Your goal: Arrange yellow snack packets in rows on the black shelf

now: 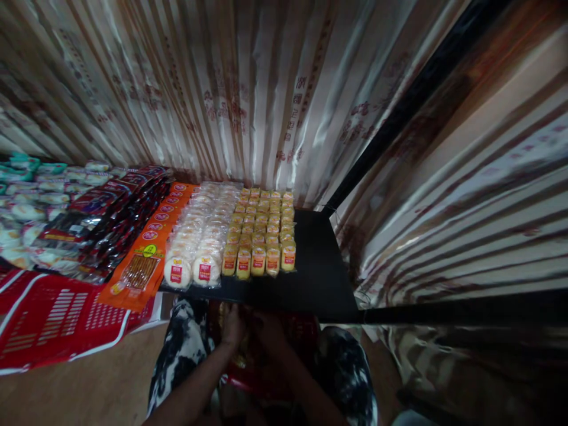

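In the head view, my left hand (pixel 233 327) is low in the middle, under the front edge of the black shelf. Its fingers are curled, and whatever they grip is too dark to make out. Close by on the right is my right hand (pixel 268 329), also curled, its fingertips lost in shadow. Both hands are over a glossy red bag or container (pixel 248 381) between my knees, with yellowish shapes showing inside or on it. Above them, rows of small yellow wrapped cakes (pixel 258 257) stand on the black shelf (pixel 317 266).
Left of the cakes are round white wrapped pastries (pixel 206 269), an orange snack pack (pixel 144 266), dark red packets (pixel 110 213) and several small white packs (pixel 26 210). A red plastic basket (pixel 66 313) is at lower left. A black post (pixel 390 118) and printed curtains (pixel 275 89) enclose the shelf.
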